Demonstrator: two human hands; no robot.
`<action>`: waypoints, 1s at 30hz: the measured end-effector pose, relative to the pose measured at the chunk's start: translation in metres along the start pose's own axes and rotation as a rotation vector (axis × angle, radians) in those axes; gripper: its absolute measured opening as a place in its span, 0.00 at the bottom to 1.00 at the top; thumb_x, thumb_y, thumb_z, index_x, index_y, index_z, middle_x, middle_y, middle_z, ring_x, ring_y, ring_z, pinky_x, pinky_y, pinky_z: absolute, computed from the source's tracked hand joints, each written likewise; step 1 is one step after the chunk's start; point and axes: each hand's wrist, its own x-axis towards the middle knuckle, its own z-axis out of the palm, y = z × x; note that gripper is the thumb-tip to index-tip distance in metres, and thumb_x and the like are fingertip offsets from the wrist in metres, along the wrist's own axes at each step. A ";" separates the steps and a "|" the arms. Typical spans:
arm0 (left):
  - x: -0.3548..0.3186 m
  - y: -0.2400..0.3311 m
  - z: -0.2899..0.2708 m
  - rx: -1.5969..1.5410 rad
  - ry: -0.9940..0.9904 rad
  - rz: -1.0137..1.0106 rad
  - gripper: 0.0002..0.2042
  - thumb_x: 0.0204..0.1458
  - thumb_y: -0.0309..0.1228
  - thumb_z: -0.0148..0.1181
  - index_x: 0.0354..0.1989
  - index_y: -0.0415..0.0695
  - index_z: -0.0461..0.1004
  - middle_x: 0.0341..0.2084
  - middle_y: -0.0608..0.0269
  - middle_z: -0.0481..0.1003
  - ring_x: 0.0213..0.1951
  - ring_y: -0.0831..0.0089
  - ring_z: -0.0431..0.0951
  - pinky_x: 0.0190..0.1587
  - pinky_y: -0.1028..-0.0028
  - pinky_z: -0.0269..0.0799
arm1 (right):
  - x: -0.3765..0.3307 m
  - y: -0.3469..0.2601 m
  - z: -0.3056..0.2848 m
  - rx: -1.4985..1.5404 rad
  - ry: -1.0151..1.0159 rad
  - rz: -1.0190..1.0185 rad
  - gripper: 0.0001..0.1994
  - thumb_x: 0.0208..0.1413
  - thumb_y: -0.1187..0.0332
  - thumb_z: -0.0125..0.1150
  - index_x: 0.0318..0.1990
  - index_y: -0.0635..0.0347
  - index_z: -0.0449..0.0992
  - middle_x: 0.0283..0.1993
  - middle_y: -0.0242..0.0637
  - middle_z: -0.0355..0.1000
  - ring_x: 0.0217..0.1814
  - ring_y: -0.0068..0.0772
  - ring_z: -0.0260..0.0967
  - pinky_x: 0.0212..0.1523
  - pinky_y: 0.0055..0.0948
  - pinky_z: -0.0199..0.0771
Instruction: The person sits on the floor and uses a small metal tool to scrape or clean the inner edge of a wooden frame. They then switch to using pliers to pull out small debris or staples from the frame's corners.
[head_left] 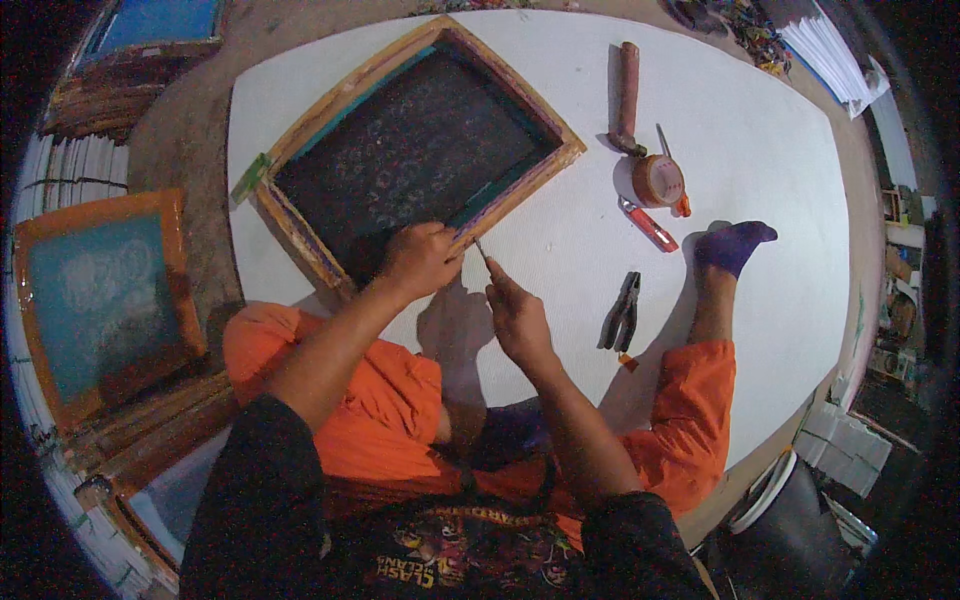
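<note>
dark sleeves [255,490] lead to left fingers [438,238] gripping the wooden frame [522,196], right fingers [503,283] clasping a thin tool [482,251].

Framed screen [410,140] sat left-centre on the work surface [770,160], left hand [422,262] at its near edge, right hand [518,315] just nearer the wearer. Right of it, far to near: hammer [627,95], tape roll [648,184], cutter [650,225], pliers [621,315]. Second frame [105,295] sat off the surface, left.

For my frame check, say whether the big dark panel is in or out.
In: the dark panel fills the wooden frame's opening.
</note>
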 end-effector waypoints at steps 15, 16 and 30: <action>-0.007 0.020 -0.010 0.009 0.012 -0.156 0.19 0.49 0.41 0.69 0.43 0.39 0.81 0.39 0.45 0.79 0.40 0.45 0.82 0.45 0.53 0.80 | -0.015 -0.036 -0.034 -0.328 0.090 -0.079 0.24 0.70 0.58 0.52 0.73 0.37 0.64 0.36 0.47 0.81 0.34 0.57 0.80 0.34 0.54 0.78; -0.009 0.018 -0.004 0.018 0.067 -0.150 0.20 0.49 0.41 0.70 0.44 0.39 0.81 0.38 0.46 0.79 0.40 0.45 0.82 0.45 0.53 0.80 | -0.016 -0.045 -0.036 -0.351 0.076 -0.047 0.24 0.70 0.59 0.53 0.72 0.37 0.66 0.36 0.51 0.80 0.36 0.58 0.80 0.35 0.54 0.78; -0.003 0.021 -0.012 0.032 0.009 -0.113 0.18 0.51 0.40 0.67 0.45 0.40 0.81 0.37 0.49 0.80 0.39 0.49 0.83 0.43 0.55 0.82 | -0.014 -0.049 -0.034 -0.428 0.095 -0.025 0.22 0.69 0.60 0.55 0.69 0.39 0.71 0.32 0.54 0.79 0.33 0.60 0.79 0.34 0.55 0.75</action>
